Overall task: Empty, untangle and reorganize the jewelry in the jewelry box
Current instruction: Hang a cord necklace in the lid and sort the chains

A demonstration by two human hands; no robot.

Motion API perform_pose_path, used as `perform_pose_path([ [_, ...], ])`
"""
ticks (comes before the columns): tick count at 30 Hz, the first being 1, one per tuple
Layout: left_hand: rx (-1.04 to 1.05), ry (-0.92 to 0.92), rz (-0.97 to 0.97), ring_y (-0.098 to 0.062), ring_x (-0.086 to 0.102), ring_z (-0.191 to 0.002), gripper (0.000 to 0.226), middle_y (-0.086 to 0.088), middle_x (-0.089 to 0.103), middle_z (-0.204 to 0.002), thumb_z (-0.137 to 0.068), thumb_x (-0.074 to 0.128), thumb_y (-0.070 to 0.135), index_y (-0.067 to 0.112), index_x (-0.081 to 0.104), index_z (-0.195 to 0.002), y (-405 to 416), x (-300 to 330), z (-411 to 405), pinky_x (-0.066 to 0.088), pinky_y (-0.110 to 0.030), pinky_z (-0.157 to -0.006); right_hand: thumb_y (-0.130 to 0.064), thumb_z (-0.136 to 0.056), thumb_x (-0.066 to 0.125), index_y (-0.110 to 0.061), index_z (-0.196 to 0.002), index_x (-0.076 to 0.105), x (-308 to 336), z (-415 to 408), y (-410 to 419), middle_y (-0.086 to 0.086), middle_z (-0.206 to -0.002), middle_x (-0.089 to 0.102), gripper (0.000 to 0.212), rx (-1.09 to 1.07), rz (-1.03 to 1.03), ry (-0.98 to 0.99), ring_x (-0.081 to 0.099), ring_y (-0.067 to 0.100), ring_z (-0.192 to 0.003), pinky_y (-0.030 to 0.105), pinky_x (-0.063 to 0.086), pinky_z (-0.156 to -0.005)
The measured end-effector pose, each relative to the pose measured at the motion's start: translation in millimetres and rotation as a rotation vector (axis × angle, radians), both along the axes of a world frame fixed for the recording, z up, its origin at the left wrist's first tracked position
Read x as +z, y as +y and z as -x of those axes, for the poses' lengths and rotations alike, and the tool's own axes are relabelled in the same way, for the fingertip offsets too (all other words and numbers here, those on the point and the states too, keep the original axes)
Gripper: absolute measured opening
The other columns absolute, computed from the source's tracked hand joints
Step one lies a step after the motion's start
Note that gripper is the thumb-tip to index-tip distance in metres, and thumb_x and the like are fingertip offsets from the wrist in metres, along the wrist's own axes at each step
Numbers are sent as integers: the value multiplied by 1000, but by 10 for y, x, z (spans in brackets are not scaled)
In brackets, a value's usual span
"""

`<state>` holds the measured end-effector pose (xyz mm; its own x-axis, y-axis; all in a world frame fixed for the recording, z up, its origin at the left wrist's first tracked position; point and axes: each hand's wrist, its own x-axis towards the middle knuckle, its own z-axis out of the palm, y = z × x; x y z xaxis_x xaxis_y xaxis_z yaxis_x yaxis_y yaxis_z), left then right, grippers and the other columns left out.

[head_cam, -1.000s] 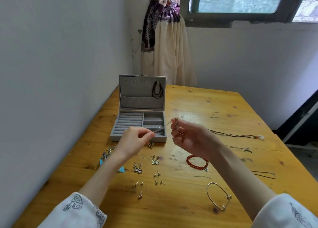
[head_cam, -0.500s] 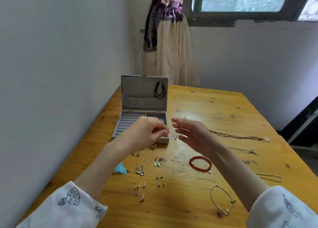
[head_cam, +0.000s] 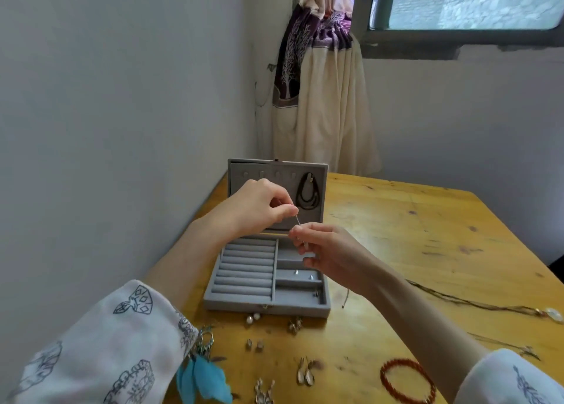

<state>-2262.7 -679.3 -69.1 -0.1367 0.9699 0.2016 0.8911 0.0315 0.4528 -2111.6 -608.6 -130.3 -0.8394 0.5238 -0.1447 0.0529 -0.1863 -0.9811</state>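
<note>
Pinching thin chain (head_cam: pixel 297 220) taut, slanting up-left, left hand (head_cam: pixel 259 203), right hand (head_cam: pixel 329 248)

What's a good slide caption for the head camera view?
Both hands, left hand and right hand, pinch a thin chain above the open jewelry box.

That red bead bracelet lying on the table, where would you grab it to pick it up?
Pinch one side of the red bead bracelet from above. It lies flat as an open ring on the table, so a fingertip fits inside the loop and a thumb outside.
</note>
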Motion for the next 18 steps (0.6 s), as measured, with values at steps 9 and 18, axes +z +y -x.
perform_pose_path([
  [9, 332, -396, -233, 0, 56, -58, 10, 11, 63, -63, -83, 64, 28, 20, 70, -82, 671, -462, 516, 39, -13, -55, -16, -87, 59, -9, -79, 66, 10, 680, 673, 1, -64, 57, 13, -353, -177, -21, 46, 6, -54, 15, 35, -48],
  [18, 611, -212, -399, -16, 62, -70, 28, 1, 66, -65, -86, 54, 43, 21, 66, -74, 1176, -677, 440, 41, -26, -58, -23, -83, 62, -18, -60, 61, -97, 1084, 1028, -2, -57, 59, 24, -825, -264, -86, 54, 15, -57, 34, 47, -61],
])
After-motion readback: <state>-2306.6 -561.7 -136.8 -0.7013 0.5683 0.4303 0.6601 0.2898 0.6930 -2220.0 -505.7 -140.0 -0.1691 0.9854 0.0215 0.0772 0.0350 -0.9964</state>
